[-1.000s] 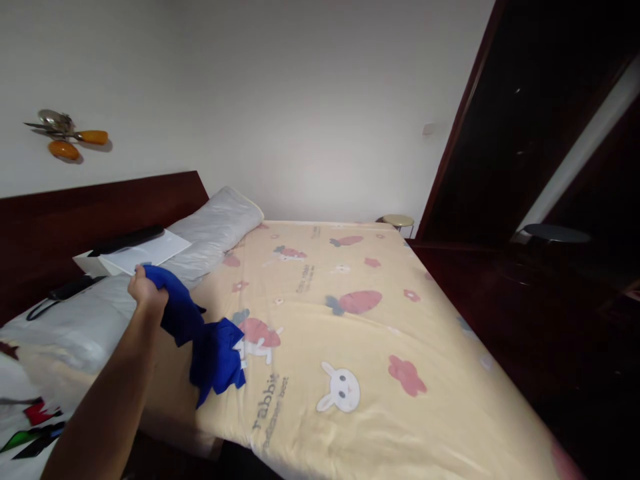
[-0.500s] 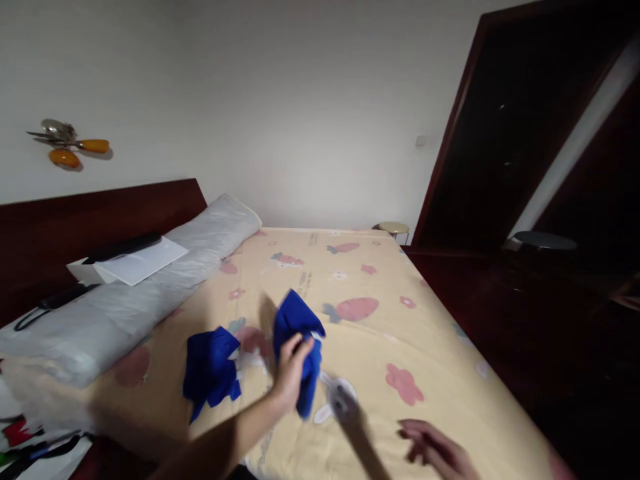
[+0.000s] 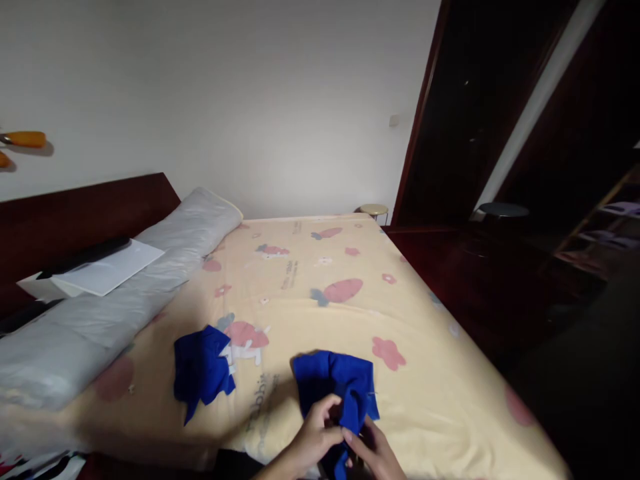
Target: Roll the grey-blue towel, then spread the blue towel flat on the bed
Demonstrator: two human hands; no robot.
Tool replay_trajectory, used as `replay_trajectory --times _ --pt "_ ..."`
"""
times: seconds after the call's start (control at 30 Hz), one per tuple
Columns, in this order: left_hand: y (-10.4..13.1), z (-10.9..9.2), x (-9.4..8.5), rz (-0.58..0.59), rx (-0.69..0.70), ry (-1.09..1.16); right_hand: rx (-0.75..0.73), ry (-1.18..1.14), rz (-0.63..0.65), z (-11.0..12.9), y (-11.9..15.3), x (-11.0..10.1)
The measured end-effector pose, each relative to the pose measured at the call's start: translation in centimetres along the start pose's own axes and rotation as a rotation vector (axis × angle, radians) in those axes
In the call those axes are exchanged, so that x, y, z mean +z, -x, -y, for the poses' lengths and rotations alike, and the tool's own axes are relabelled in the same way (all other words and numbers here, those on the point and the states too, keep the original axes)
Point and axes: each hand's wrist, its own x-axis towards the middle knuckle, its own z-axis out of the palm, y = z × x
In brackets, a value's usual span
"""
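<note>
While both hands meet at near bed edge, left hand [image 3: 315, 437] and right hand [image 3: 376, 455] pinch same blue cloth [image 3: 336, 385], fingers closed on its lower hem; cloth lies bunched on yellow bedsheet [image 3: 320, 293]. Step judged: gathering or straightening this piece. Next move calls for finding corners, spreading fabric flat. Second blue cloth [image 3: 203, 370] crumpled to left, apart, untouched. Farther: grey pillow [image 3: 120, 293], white paper [image 3: 107, 267] on it, dark headboard [image 3: 75, 213].
</note>
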Motion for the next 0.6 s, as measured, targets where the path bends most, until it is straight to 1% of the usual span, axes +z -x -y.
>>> replay_trajectory --times 0.07,0.13,0.23,0.33,0.4,0.43,0.5,0.6 --pt "-0.1 -0.6 0.1 0.04 0.04 -0.041 -0.028 0.043 0.004 0.5 -0.3 -0.1" --pt "-0.5 -0.5 -0.2 0.006 0.083 -0.109 -0.02 0.071 0.01 0.6 -0.4 -0.4" --pt "-0.9 0.2 -0.7 -0.056 0.149 -0.234 -0.01 0.1 0.001 0.3 -0.2 -0.8" --pt "-1.3 0.7 -1.0 -0.077 0.153 -0.246 -0.031 0.157 0.004 0.3 -0.3 -1.2" --pt "-1.6 0.5 -1.3 -0.089 0.149 -0.241 -0.059 0.201 0.001 0.9 -0.6 -1.5" --pt "-1.7 0.3 -1.7 -0.103 0.151 -0.24 -0.078 0.217 -0.019 1.3 -0.8 -1.8" --pt "-1.9 -0.7 -2.9 -0.161 0.159 -0.199 -0.12 0.237 -0.1 2.5 -1.2 -2.6" --pt "-2.1 -3.2 -5.9 -0.323 0.125 0.021 -0.164 0.263 -0.296 4.5 -1.7 -4.9"
